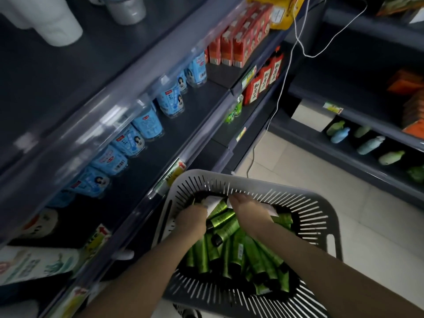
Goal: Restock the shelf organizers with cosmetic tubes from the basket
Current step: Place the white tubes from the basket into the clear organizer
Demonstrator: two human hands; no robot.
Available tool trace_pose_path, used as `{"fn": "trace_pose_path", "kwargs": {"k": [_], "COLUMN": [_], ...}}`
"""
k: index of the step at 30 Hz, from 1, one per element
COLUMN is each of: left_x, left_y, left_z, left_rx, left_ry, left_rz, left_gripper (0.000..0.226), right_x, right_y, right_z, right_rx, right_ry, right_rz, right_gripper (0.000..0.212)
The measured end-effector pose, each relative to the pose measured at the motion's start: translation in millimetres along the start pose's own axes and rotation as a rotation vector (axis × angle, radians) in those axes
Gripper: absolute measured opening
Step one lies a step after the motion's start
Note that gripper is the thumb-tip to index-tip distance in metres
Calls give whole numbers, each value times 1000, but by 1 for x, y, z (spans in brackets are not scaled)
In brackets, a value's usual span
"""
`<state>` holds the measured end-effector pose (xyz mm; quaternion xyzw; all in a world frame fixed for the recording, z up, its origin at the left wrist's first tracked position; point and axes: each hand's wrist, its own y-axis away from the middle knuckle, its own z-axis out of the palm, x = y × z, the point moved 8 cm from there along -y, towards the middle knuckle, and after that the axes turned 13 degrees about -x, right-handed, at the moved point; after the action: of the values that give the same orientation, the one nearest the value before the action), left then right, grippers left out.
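In the lower centre of the frame, a grey slotted basket (298,199) sits tilted beside the dark shelving, and it holds a heap of green cosmetic tubes (226,228) with black caps, lying crosswise over one another. Both forearms reach into it from the bottom edge. The left hand (191,220) is pushed down among the tubes at the basket's left side, knuckles up. Its fingers are buried, so I cannot tell whether its grip is wide, narrow or closed on a tube. The right hand (246,206) lies just beside it toward the basket's far rim, fingers pointing to the upper left, and its grip is equally hidden. A white tube end (212,203) shows between the two hands, touching both.

Left of the basket, a shelf (183,125) carries a row of blue-labelled bottles (146,125) running toward the upper right, with red cartons (238,44) beyond them. A yellow price label (175,173) sits on the shelf edge near the basket. A white cable (284,83) hangs down to the pale tiled floor (309,161).
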<state>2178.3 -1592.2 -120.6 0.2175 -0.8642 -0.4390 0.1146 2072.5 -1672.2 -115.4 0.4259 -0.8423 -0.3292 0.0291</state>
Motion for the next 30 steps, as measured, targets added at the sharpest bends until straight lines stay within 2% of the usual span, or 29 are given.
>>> {"fn": "trace_pose_path", "kwargs": {"k": [3, 8, 11, 17, 21, 25, 28, 30], "left_x": [-11, -25, -37, -33, -26, -24, -35, -45], "left_y": [3, 16, 23, 54, 85, 131, 169, 193], "left_z": [11, 20, 17, -1, -27, -65, -89, -104], "left_rx": [-59, -108, -105, -84, 12, 222, 355, 430], "left_ry": [165, 404, 553, 804, 856, 1039, 1099, 1121], "left_rz": [-11, 29, 52, 106, 192, 373, 421, 440], "left_gripper": [30, 33, 37, 46, 36, 26, 26, 27], "right_x": [-2, -3, -12, -17, -19, -20, -7, 1], "right_y": [-15, -15, -9, 20, 38, 72, 107, 131], "right_z": [11, 30, 22, -15, -52, -110, -145, -162], "right_rx": [-55, -178, -187, -151, -65, 104, 237, 332], "right_ry": [59, 204, 218, 208, 0, -195, -444, -730], "right_rz": [43, 72, -2, 12, 91, 91, 117, 115], "right_gripper": [60, 48, 47, 44, 39, 10, 26, 33]}}
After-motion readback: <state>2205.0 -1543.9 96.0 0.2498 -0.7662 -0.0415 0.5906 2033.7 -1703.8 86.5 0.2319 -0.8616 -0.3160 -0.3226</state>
